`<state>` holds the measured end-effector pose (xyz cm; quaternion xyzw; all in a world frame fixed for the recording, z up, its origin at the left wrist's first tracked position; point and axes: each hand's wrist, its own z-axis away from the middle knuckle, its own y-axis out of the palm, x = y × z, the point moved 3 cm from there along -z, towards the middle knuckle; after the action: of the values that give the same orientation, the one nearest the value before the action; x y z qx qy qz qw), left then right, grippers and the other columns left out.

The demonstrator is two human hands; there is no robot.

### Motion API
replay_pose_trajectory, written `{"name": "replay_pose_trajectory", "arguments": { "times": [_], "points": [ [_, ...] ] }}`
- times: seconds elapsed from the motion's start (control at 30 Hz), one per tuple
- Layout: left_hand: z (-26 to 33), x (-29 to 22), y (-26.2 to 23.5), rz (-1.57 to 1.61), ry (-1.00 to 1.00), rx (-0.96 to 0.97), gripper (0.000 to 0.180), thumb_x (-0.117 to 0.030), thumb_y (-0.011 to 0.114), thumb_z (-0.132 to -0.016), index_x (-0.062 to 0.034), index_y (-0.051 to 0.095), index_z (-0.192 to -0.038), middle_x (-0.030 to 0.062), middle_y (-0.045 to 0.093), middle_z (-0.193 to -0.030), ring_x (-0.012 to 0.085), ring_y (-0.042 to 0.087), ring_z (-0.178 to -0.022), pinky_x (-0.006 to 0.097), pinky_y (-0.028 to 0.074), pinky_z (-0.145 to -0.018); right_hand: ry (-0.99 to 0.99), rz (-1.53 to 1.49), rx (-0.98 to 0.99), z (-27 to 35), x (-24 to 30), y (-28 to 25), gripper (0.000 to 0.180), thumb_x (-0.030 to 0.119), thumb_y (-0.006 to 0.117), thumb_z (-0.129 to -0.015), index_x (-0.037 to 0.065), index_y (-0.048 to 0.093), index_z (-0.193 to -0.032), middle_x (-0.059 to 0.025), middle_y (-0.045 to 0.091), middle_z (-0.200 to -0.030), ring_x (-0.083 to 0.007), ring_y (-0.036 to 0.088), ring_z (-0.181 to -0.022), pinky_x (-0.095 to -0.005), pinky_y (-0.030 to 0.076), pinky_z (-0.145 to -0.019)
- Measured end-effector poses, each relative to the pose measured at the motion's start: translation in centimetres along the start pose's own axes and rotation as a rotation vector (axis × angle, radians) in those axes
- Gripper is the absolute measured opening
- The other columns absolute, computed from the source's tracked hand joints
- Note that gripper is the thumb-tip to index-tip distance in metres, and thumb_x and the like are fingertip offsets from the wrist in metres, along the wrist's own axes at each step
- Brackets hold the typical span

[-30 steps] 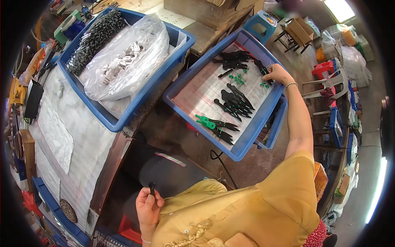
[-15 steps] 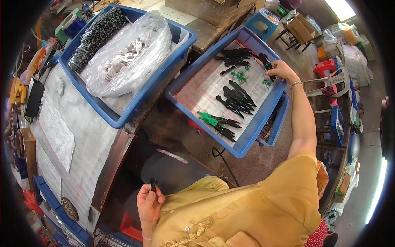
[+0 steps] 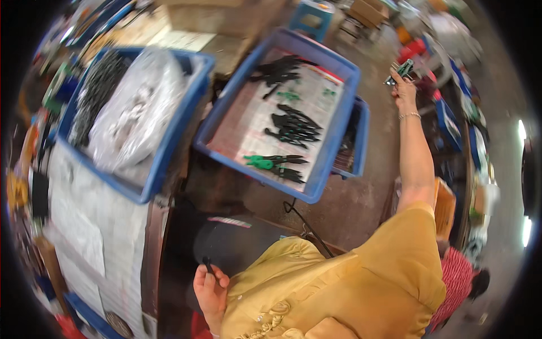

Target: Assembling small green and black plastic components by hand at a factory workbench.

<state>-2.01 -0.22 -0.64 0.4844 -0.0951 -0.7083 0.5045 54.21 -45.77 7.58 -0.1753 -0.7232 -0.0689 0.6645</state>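
Far to the right, beyond the blue tray, my right hand [image 3: 403, 93] is raised with fingers closed on a small bunch of black and green parts [image 3: 405, 69]; blur hides their exact kind. Low at the front, my left hand [image 3: 212, 289] pinches a short black piece [image 3: 208, 264], partly hidden by the fingers. The blue tray [image 3: 334, 138] holds several long black blade-shaped parts [image 3: 293, 125] in groups. Among them lie small green parts [image 3: 289, 95] and green pieces [image 3: 261, 162] beside more black parts at its near end.
At left, a blue bin [image 3: 155, 175] on the covered table [image 3: 121, 237] holds a clear plastic bag [image 3: 152, 121] of white pieces and a dark bristly bundle [image 3: 101, 93]. A second blue container [image 3: 357, 147] sits below the tray. A blue stool [image 3: 311, 20] stands behind.
My right hand has left the tray's right edge and moved outward to the right, carrying black and green parts. My left hand still pinches the black piece. The view has turned and blurred.
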Motion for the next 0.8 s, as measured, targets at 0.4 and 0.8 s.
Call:
{"name": "replay_pose_trajectory", "arguments": {
  "times": [0.4, 0.8],
  "points": [
    [-1.8, -1.4, -2.1, -0.121, -0.075, 0.207, 0.020, -0.018, 0.067, -0.087, -0.0080, 0.055, -0.100, 0.0039, 0.059, -0.086, 0.0116, 0.053, -0.069, 0.025, 0.042, -0.055, 0.049, -0.121, -1.110, 14.5, -1.0, -30.2, 0.042, 0.024, 0.092, -0.056, 0.004, 0.056, -0.066, -0.0049, 0.054, -0.058, -0.0145, 0.040, -0.033, -0.0278, 0.032, -0.030],
    [1.1, 0.5, -1.9, -0.093, -0.072, 0.226, 0.017, -0.017, 0.065, -0.089, -0.0087, 0.054, -0.099, 0.0043, 0.060, -0.087, 0.0118, 0.052, -0.069, 0.026, 0.043, -0.059, -0.099, -0.218, -1.007, 15.3, 0.0, -30.4, 0.035, 0.025, 0.087, -0.065, 0.010, 0.056, -0.067, 0.0029, 0.047, -0.055, -0.0092, 0.039, -0.038, -0.0223, 0.031, -0.033]
  ]
}}
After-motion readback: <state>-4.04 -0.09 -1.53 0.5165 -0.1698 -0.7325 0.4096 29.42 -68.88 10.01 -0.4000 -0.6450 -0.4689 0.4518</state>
